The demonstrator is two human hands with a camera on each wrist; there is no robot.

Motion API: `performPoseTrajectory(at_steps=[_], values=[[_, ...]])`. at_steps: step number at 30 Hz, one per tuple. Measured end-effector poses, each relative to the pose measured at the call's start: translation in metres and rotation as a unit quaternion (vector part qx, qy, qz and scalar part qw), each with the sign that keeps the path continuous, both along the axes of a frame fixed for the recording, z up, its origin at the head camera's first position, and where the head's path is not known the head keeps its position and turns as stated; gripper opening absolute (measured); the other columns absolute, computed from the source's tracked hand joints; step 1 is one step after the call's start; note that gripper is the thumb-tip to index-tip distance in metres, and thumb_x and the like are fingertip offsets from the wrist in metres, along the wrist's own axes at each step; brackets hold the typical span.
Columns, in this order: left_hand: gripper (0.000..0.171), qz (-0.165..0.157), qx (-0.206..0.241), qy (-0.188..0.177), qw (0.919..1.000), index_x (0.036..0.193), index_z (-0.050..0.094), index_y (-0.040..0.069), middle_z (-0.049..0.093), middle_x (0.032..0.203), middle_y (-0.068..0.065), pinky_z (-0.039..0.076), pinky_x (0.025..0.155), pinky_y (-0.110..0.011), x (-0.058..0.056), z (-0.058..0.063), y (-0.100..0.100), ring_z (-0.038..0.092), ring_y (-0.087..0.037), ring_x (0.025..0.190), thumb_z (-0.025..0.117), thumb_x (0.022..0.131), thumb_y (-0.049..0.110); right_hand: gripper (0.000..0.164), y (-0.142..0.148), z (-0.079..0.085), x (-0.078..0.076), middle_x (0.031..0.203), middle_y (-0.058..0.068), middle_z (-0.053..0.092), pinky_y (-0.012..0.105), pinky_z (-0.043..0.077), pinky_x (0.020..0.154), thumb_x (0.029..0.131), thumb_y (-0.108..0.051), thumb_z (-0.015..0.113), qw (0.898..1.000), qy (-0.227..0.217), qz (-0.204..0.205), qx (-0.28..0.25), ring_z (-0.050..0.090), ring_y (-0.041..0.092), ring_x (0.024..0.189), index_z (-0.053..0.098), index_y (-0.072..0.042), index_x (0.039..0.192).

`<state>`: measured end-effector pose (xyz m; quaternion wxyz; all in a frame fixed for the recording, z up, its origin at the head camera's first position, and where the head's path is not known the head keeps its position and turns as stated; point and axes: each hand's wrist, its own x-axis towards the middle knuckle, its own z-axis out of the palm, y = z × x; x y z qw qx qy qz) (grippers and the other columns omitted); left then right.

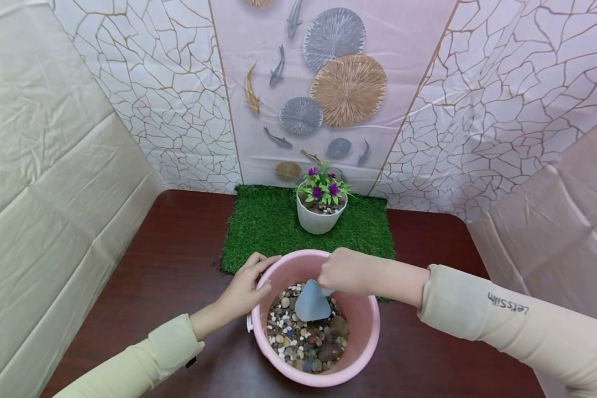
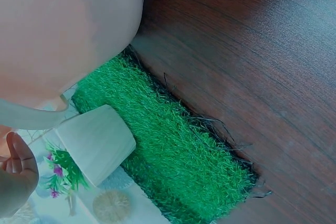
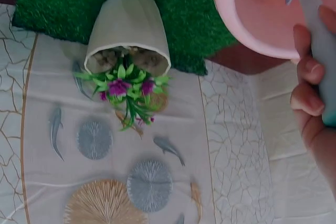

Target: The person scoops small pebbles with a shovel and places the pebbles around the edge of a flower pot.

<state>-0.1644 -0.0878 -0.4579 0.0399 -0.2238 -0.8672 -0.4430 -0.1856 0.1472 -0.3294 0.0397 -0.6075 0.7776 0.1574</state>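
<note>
A pink bucket [image 1: 365,345] holds pebbles [image 1: 298,337] in white, tan and brown, with a few larger stones. My left hand [image 1: 245,283] holds the bucket at its left rim, thumb over the edge and the other fingers along the outside. Above the bucket's far right side, my right hand [image 1: 345,271] grips a small garden trowel. Its blue-grey blade [image 1: 312,303] points down into the bucket, over the pebbles. In the right wrist view, fingers [image 3: 310,72] curl round the trowel's grey handle [image 3: 320,40], which is teal at its end.
A white pot [image 1: 318,220] with purple flowers [image 1: 323,188] stands behind the bucket on a green artificial grass mat [image 1: 261,221]. Beneath lies a dark red-brown table [image 1: 169,265]. Patterned wall coverings [image 1: 179,99] rise at the back, and plain cloth [image 1: 40,166] hangs at both sides.
</note>
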Motion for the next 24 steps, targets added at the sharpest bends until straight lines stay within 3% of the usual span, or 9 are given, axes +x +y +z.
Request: performPoseTrajectory(at_steps=[4, 7, 14, 24], values=[[0.055, 0.003, 0.000, 0.003, 1.0000, 0.131, 0.055, 0.006, 0.052, 0.105, -0.005, 0.042, 0.067, -0.022, 0.000, -0.001, 0.000, 0.045, -0.008, 0.077, 0.060, 0.077, -0.002, 0.028, 0.003, -0.011, -0.001, 0.054, -0.008, 0.052, 0.018, 0.025, 0.046, 0.075, -0.011, 0.069, 0.999, 0.015, 0.014, -0.031, 0.025, 0.006, 0.049, 0.050, -0.021, 0.056], [0.055, 0.003, 0.001, 0.006, 1.0000, 0.131, 0.055, 0.005, 0.053, 0.105, -0.005, 0.042, 0.068, -0.022, -0.001, -0.002, 0.000, 0.046, -0.009, 0.078, 0.061, 0.076, -0.002, 0.034, 0.004, -0.017, -0.001, 0.052, -0.008, 0.048, 0.018, 0.023, 0.047, 0.075, -0.012, 0.066, 0.999, 0.018, 0.018, -0.041, 0.020, 0.007, 0.050, 0.043, -0.021, 0.053], [0.056, 0.001, 0.002, 0.010, 1.0000, 0.131, 0.055, 0.003, 0.053, 0.105, -0.006, 0.043, 0.069, -0.023, -0.001, -0.002, 0.000, 0.046, -0.009, 0.079, 0.061, 0.076, -0.002, 0.021, 0.005, -0.026, 0.003, 0.056, -0.010, 0.058, 0.019, 0.032, 0.047, 0.076, -0.013, 0.068, 0.997, 0.059, 0.040, -0.034, 0.031, 0.007, 0.048, 0.060, -0.023, 0.058], [0.057, 0.002, 0.004, 0.008, 1.0000, 0.132, 0.054, 0.005, 0.052, 0.105, -0.005, 0.042, 0.067, -0.022, -0.001, -0.003, 0.000, 0.045, -0.007, 0.078, 0.060, 0.076, -0.003, 0.019, -0.001, -0.034, 0.013, 0.058, -0.012, 0.061, 0.019, 0.034, 0.046, 0.075, -0.016, 0.071, 0.992, 0.109, 0.060, -0.028, 0.045, 0.006, 0.047, 0.065, -0.026, 0.061]])
